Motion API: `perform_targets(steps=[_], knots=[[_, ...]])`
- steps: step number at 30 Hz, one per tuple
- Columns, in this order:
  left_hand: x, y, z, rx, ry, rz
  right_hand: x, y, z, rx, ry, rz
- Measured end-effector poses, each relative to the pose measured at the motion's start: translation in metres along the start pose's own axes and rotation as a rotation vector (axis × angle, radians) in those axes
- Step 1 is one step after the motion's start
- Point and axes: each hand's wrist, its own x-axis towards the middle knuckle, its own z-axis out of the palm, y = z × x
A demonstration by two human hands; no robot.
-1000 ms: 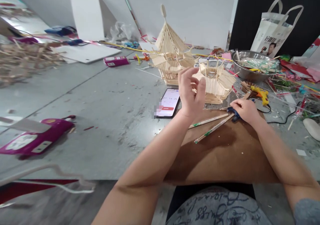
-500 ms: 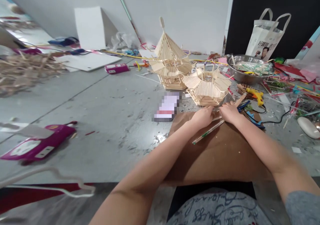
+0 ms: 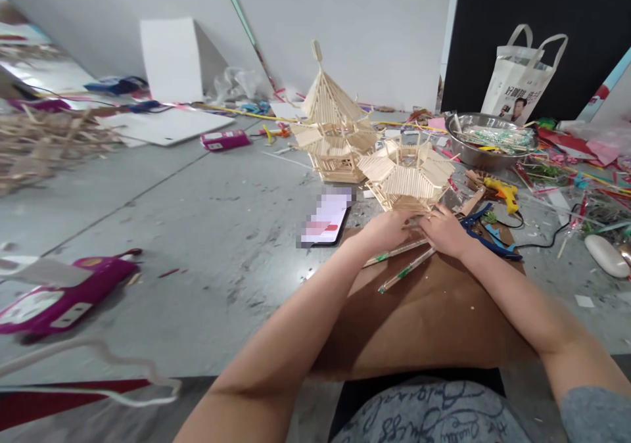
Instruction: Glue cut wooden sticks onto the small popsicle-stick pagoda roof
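Note:
My left hand and my right hand rest side by side on the far edge of a brown board, fingertips meeting at the near rim of a flat hexagonal stick roof. Their fingers curl down together; what they pinch, if anything, is hidden. Two long wrapped sticks lie on the board just below my hands. Behind the roof stands a stick pagoda. A phone lies left of my left hand.
Blue pliers and a yellow glue gun lie right of my hands. A steel bowl of sticks and a white bag stand behind. Magenta packets sit at the left, a stick pile far left.
My left hand came down from in front of the roof to the board. My right hand left the blue pliers and moved left to meet it.

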Motion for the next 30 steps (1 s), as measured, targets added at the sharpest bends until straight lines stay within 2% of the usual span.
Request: perform_targets(steps=[2,4,7,10,14,16,19,22,24,27,29,30], knots=[[-0.002,0.001,-0.015,-0.052,-0.017,0.042,0.001,-0.003,-0.009,0.078,0.106,-0.023],[-0.004,0.005,-0.029,-0.119,0.014,0.057,0.001,-0.005,-0.023,0.241,0.247,-0.001],[-0.007,0.016,-0.044,-0.269,0.099,0.083,0.003,-0.007,-0.049,0.556,0.498,0.142],[-0.006,0.030,-0.046,-0.432,0.179,0.114,0.007,-0.008,-0.072,0.742,0.649,0.264],[0.002,0.041,-0.035,-0.591,0.388,0.049,0.018,-0.009,-0.090,0.677,0.741,0.199],[0.007,0.045,-0.032,-0.702,0.469,0.012,0.024,-0.007,-0.095,0.606,0.749,0.144],[0.013,0.047,-0.035,-1.076,0.482,-0.001,0.028,0.003,-0.100,0.548,0.713,0.157],[0.021,0.046,-0.041,-1.448,0.452,-0.072,0.029,0.020,-0.100,0.488,0.550,0.271],[0.027,0.045,-0.043,-1.564,0.433,-0.140,0.031,0.032,-0.098,0.423,0.428,0.312],[0.032,0.039,-0.045,-1.484,0.336,-0.218,0.035,0.050,-0.097,0.324,0.373,0.326],[0.032,0.031,-0.048,-1.186,0.357,-0.247,0.038,0.063,-0.097,0.275,0.376,0.340],[0.031,0.026,-0.051,-0.970,0.423,-0.251,0.039,0.069,-0.098,0.256,0.370,0.351]])
